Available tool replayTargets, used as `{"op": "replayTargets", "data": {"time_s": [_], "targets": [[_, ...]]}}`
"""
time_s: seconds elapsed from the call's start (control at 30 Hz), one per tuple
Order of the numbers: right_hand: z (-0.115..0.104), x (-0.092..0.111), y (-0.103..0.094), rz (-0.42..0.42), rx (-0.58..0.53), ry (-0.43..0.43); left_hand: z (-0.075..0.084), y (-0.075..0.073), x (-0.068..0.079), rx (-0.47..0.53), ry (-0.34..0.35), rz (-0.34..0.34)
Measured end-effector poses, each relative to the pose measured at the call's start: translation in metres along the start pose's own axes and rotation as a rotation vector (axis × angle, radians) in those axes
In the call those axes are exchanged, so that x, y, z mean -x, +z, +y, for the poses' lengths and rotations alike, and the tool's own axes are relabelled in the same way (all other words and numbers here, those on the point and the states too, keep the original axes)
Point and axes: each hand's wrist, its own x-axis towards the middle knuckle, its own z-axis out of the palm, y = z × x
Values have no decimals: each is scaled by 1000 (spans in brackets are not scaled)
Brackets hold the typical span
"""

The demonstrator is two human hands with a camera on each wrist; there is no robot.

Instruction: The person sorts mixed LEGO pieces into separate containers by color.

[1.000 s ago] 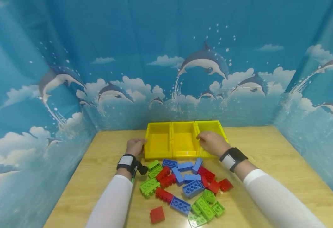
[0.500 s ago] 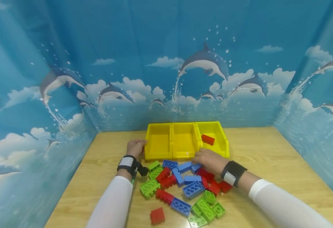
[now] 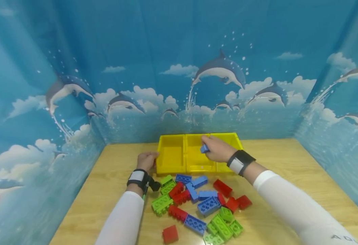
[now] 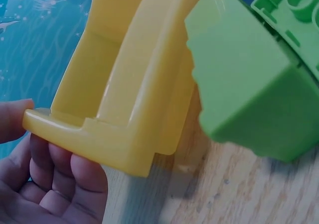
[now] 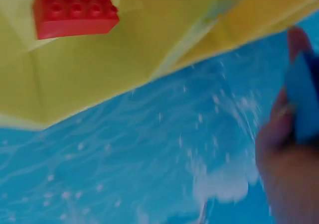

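Three yellow bins (image 3: 171, 169) stand side by side at the back of the table. My left hand (image 3: 146, 161) grips the outer edge of the leftmost one; in the left wrist view its thumb lies over the yellow rim (image 4: 82, 134) and the fingers curl beneath. Over the middle bin, my right hand (image 3: 220, 149) pinches a blue toy building brick (image 3: 204, 148), whose blue side (image 5: 301, 104) also shows in the right wrist view. A red brick (image 5: 75, 17) lies in the right bin; my right hand and wrist hide much of that bin in the head view.
In front of the bins lie loose blue bricks (image 3: 208, 206), red bricks (image 3: 222, 188) and green bricks (image 3: 221, 227). Nearest me is a single red brick (image 3: 170, 234). A dolphin-print curtain (image 3: 179, 85) rises behind the wooden table (image 3: 276, 163).
My right hand left the right bin, where a red brick came into view, picked up a blue brick in front of the bins and raised it over the middle bin. The left hand kept its hold.
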Motion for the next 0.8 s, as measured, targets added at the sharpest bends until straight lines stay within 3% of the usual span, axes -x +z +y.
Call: {"op": "replayTargets", "data": {"time_s": [0.17,0.37,0.53,0.8], "targets": [[-4,-44,30,-13,169,112,-4,-1,2,22,-6,4],[3,-70,68,-114,255,224,-1,-1,3,27,-2,4],[14,-78,89,-236,233,300,1,-2,5,8,3,2],[8,-66,74,-245,28,296,3,-4,6,8,7,-16]]}}
